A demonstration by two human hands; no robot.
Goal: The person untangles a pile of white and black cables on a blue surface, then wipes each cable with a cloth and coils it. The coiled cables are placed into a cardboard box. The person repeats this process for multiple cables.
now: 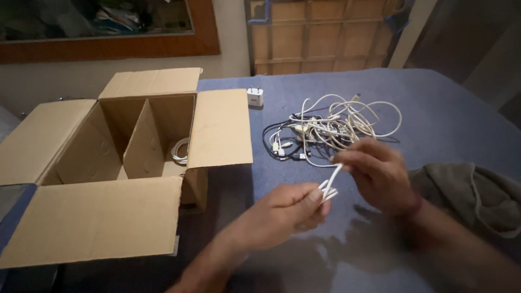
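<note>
Both hands are closed on one white cable [332, 183]. The left hand [285, 211] pinches a folded bunch of its loops between thumb and fingers, the loop ends poking out just past the fingertips. The right hand [377, 171] sits a little higher and farther out, fingers curled around the same cable where it rises from the left hand's bunch. The right hand is blurred, so exactly how the fingers lie on the strand cannot be made out. The cable runs as a short slanting stretch between the two hands, held up off the blue cloth [445, 114] that covers the table.

Just beyond the right hand lies a tangle [325, 127] of cables on the cloth, mostly white with some black strands mixed in. Whether the held cable is joined to that tangle cannot be told. Farther back, near the box flap, a small white charger [255, 96] stands on the cloth, apart from the tangle.

To the left is an open cardboard box [97, 217] with its flaps spread and a cardboard divider splitting it in two. A coiled white cable [180, 151] rests in the right-hand compartment. At the right edge, beside the right forearm, a grey-green cloth bag [477, 198] lies crumpled.
</note>
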